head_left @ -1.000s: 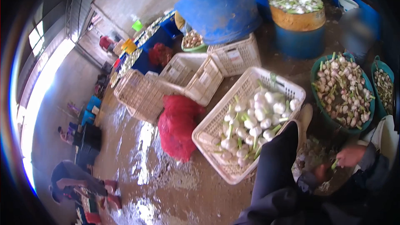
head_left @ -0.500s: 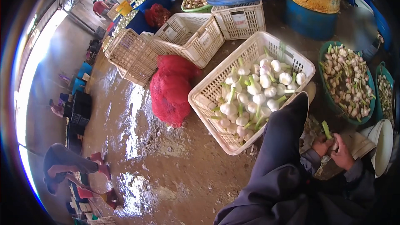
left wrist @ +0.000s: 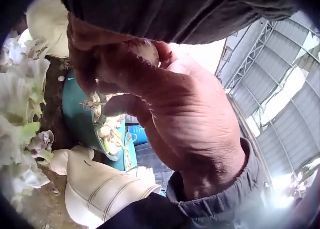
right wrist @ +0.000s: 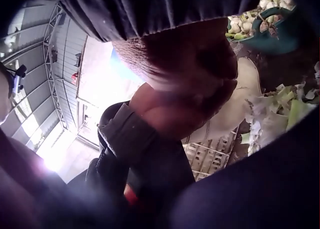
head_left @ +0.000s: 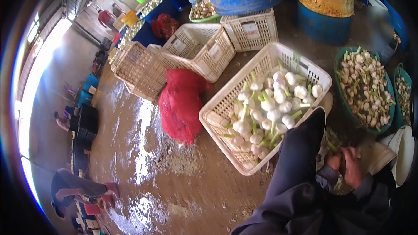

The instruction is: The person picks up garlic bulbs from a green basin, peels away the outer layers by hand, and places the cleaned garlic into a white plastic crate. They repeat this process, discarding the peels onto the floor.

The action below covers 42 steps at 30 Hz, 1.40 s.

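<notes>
Both hands are close together at the lower right of the head view, low beside the raised leg. My left hand [head_left: 333,161] and my right hand [head_left: 352,168] are curled around one garlic bulb. In the left wrist view, part of the garlic bulb [left wrist: 148,51] shows between the hands; fingers hide the rest. Thin root-like strands [left wrist: 92,104] show by the right hand's fingertips. A green stem [head_left: 332,146] lies right above the left hand in the head view. Pale peelings [left wrist: 25,84] are heaped close by, next to a white shoe [left wrist: 100,189].
A white plastic crate [head_left: 217,141] of cleaned garlic bulbs stands ahead of the leg. Right of it are a green tub [head_left: 337,72] of uncleaned garlic and a white bucket [head_left: 406,156]. A red mesh sack [head_left: 183,104] lies left on the wet floor [head_left: 191,191]. Another person [head_left: 72,187] bends at left.
The head view swung down, then slightly back up. The hands were apart one second ago, the right with a green stem; they then met on the garlic, and its stem now shows less.
</notes>
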Each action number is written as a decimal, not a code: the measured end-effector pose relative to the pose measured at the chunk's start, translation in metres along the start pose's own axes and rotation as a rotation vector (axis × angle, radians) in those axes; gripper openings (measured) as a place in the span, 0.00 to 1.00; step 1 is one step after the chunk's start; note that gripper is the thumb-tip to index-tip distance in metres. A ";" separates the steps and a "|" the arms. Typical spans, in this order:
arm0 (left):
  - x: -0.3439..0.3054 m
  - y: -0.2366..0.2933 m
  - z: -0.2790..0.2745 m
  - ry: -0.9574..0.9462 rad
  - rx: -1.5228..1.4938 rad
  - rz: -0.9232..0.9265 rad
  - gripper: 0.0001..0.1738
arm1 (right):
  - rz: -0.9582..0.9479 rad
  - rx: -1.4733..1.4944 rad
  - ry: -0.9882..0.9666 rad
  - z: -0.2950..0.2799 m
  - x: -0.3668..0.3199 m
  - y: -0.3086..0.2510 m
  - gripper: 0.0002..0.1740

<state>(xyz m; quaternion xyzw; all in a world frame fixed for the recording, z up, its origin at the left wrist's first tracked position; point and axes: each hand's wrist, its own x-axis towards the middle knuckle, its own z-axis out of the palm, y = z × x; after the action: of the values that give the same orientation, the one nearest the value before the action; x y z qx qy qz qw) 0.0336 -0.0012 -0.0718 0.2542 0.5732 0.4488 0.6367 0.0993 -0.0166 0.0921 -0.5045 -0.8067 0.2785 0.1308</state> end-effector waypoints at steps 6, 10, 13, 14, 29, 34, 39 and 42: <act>-0.013 0.010 -0.004 -0.156 -0.103 0.123 0.16 | -0.088 0.177 0.006 0.004 -0.004 0.054 0.38; -0.025 0.032 -0.003 -0.181 -0.094 0.198 0.17 | 0.310 0.926 -0.198 -0.019 -0.007 0.050 0.36; -0.023 0.034 -0.002 -0.255 -0.153 0.202 0.15 | 0.256 0.912 -0.111 -0.011 -0.006 0.057 0.36; -0.024 0.037 -0.002 -0.291 -0.271 0.168 0.15 | 0.254 0.915 -0.105 -0.008 -0.007 0.059 0.36; -0.031 0.057 -0.019 -0.284 -0.520 -0.077 0.14 | 0.600 1.676 -0.018 0.016 0.013 0.047 0.31; -0.017 0.044 -0.011 0.213 -0.189 0.245 0.14 | 0.509 1.372 0.145 0.024 0.015 0.046 0.29; -0.022 0.037 -0.006 0.089 -0.119 0.475 0.11 | 0.261 0.941 0.147 0.009 0.007 0.029 0.24; -0.025 0.041 -0.008 0.068 -0.124 0.418 0.11 | 0.306 1.248 0.203 0.011 0.007 0.034 0.22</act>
<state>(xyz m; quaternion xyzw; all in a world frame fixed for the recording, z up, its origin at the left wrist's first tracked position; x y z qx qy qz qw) 0.0158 -0.0051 -0.0265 0.3124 0.5005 0.6139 0.5244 0.1161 -0.0025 0.0626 -0.4666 -0.3960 0.6613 0.4337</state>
